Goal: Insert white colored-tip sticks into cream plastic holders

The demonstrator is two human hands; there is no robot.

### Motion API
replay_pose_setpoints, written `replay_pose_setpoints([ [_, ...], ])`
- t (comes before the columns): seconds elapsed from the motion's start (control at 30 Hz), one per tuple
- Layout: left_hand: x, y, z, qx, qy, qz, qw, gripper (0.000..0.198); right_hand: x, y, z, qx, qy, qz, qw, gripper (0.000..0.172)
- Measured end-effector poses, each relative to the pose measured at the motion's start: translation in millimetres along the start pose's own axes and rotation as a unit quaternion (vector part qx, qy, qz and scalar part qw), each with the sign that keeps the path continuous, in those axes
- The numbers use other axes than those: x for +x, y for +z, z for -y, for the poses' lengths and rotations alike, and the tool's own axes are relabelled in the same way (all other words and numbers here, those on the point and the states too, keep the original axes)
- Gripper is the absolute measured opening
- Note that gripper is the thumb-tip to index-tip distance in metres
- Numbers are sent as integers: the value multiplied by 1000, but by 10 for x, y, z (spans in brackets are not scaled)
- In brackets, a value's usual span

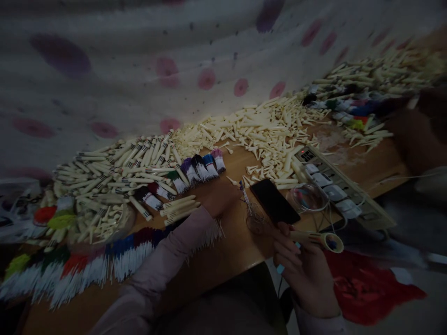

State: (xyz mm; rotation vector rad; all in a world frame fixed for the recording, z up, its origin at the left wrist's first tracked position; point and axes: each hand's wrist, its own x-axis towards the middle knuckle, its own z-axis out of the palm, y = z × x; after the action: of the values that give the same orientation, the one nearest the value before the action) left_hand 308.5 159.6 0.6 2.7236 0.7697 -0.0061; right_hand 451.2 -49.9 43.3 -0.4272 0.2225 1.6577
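Observation:
My right hand is closed around a cream pen barrel, its wide open end pointing right with something dark inside. My left hand reaches over the wooden table, close to small cream pen tips and a few thin refills. Its fingers are dark and blurred, so whether it grips anything is unclear. Bundled refills with coloured ends stand in a row beyond that hand. Some cream barrels lie beside my left sleeve. Longer rows of refills stretch left, partly hidden under the forearm.
Heaps of cream barrels and pen tips line the patterned curtain. A black phone, a clear round tub and a power strip with plugs lie right. Below is a red bag. Another person's arm shows far right.

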Motion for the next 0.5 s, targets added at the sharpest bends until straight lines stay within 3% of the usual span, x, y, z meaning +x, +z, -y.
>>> replay_pose_setpoints([
  [0.13,-76,-161,53,-61,-29,-4,998,14,10,-17,9,15,-1,16,1000,27],
  [0.3,-259,-431,58,-190,-82,-85,975,7,69,-62,33,19,9,53,998,24],
  [0.5,-445,-650,-298,-371,-123,-163,906,24,133,-103,39,5,18,79,997,18],
])
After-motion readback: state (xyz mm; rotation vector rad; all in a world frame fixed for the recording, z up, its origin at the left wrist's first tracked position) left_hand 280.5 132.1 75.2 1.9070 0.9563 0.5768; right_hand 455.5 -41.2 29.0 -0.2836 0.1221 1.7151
